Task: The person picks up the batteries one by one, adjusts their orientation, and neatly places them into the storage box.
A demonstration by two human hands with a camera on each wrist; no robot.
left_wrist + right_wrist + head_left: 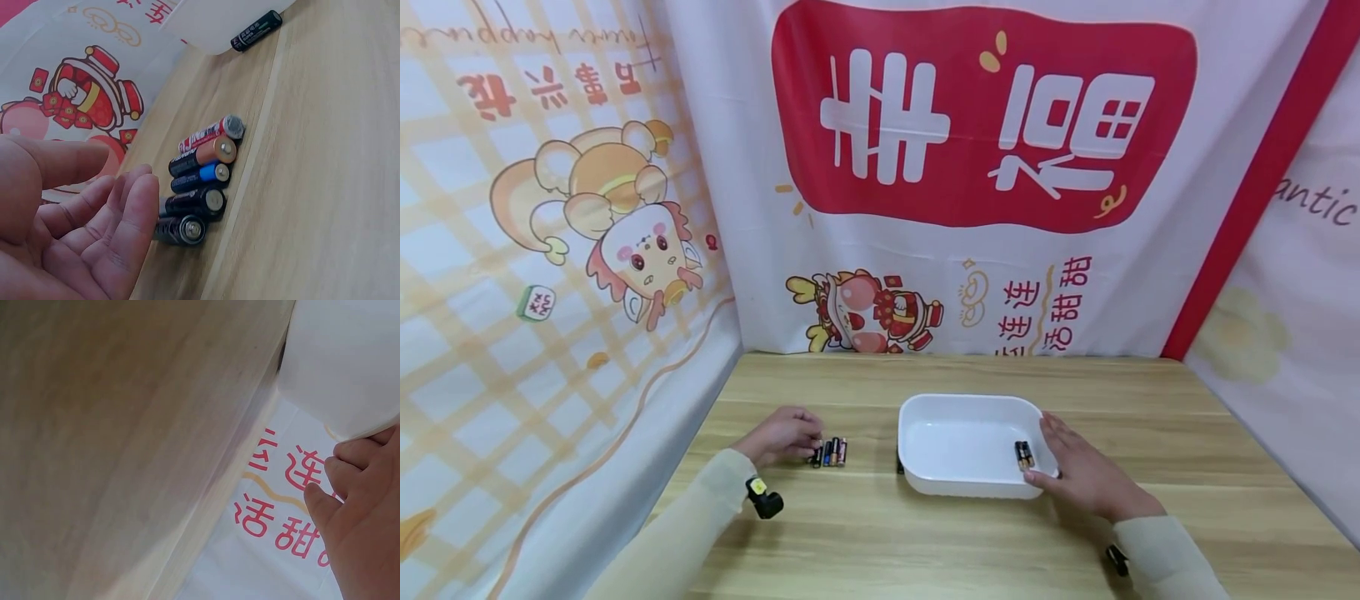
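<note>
You work in a place like a small booth: red-and-white printed cloth (pixel 977 242) stands at twelve o'clock, checked cloth (pixel 557 275) at ten, pale cloth (pixel 1292 333) at two, bordering your wood-grain counter (pixel 850 542). Whether home or workshop, I cannot tell.

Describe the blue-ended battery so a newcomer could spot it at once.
On the wooden table, a row of five visible batteries lies beside the left hand, left of the white tray. The blue-ended battery is the middle one, alone in showing blue.
</note>
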